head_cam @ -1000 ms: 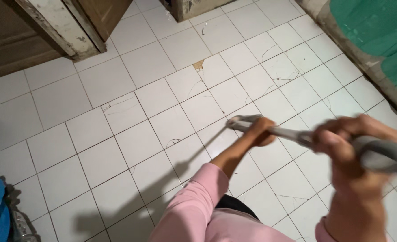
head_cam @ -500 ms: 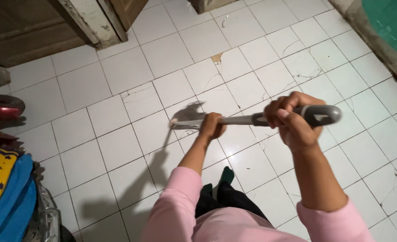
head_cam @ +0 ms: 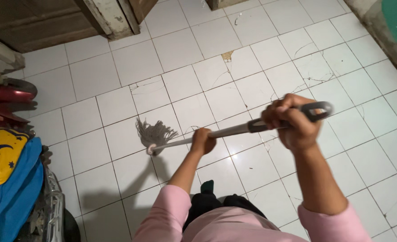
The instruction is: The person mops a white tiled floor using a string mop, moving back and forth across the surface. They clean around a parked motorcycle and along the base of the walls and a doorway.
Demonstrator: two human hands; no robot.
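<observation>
Grey mop (head_cam: 162, 136) on tile floor (head_cam: 118, 80), L hand (head_cam: 203, 140) & R hand (head_cam: 292, 122) both clenched round handle.

A grey string mop (head_cam: 156, 134) on a slanted silver pole, its strands splayed on white floor tiles.

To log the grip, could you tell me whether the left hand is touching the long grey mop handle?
Touching. The head view shows the left hand closed around the long grey mop handle, fingers wrapped over the shaft with no gap.
</observation>
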